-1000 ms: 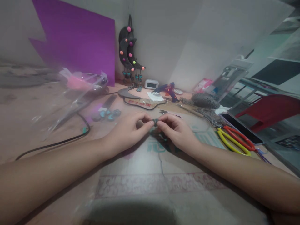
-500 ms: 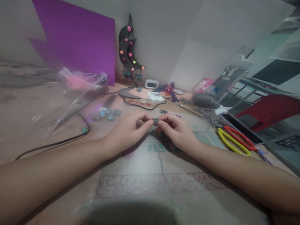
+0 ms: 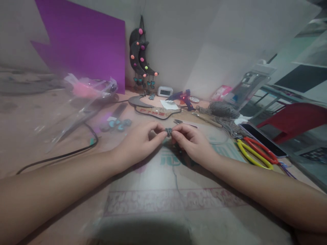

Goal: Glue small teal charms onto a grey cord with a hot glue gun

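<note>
A small dark grey-teal piece [image 3: 168, 131] is pinched between the fingertips of both hands, above the middle of the table. My left hand [image 3: 146, 137] closes thumb and forefinger on its left end. My right hand [image 3: 192, 139] does the same at its right end, other fingers curled in. The piece is mostly hidden by the fingertips, so its exact kind does not show. A thin grey thread [image 3: 175, 178] lies on the sheet below the hands. Just beyond my right hand rests a pair of small metal-tipped scissors or tweezers [image 3: 184, 123].
Teal-and-grey pieces [image 3: 120, 125] lie left of my hands. Behind are a grey crescent [image 3: 140, 101], a white clock [image 3: 165, 91] and a glue gun [image 3: 182, 98]. To the right are grey yarn [image 3: 223, 109], a phone [image 3: 263, 139] and red-and-yellow-handled scissors [image 3: 255, 154]. A black cable [image 3: 58, 156] curves at left.
Almost nothing differs. The small piece between my fingertips has shifted or turned very slightly; both hands hold the same place.
</note>
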Motion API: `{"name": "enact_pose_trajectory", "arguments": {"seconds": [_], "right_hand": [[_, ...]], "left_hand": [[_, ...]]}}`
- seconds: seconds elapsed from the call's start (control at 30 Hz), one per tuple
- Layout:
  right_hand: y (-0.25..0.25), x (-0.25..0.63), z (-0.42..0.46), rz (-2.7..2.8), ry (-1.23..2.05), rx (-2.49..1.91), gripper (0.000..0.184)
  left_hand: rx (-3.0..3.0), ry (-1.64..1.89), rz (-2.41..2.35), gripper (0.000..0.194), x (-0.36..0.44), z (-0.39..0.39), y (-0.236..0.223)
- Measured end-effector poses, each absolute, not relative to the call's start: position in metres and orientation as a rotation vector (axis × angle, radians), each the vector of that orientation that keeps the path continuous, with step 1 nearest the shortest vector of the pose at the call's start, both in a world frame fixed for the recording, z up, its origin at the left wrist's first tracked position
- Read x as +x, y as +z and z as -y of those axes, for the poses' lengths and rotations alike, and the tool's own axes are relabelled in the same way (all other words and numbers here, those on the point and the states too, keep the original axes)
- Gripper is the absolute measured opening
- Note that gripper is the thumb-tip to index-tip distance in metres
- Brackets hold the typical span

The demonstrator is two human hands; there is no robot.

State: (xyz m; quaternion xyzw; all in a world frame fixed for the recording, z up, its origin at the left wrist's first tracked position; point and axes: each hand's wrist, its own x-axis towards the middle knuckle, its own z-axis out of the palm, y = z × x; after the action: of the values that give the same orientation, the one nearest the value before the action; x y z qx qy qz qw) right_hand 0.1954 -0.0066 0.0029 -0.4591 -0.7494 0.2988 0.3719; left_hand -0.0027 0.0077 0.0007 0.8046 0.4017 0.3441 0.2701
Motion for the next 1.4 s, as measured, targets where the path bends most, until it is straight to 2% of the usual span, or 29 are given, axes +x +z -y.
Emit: {"name": "enact_pose_trajectory", "arguments": {"seconds": [0.97,1.4], "right_hand": [[0.0005,0.1947,0.0062,1.870,0.781,-1.167,0.019],[0.0020,0.1943,0.0072,1.885,0.815,-1.157,0.017]], "left_hand": [[2.142,0.938,-1.055,0.014,-0.0035,-0.0099,-0.0046],[2.146,0.985,-1.083,0.021,-0.0038,-0.0126,-0.0057]]}}
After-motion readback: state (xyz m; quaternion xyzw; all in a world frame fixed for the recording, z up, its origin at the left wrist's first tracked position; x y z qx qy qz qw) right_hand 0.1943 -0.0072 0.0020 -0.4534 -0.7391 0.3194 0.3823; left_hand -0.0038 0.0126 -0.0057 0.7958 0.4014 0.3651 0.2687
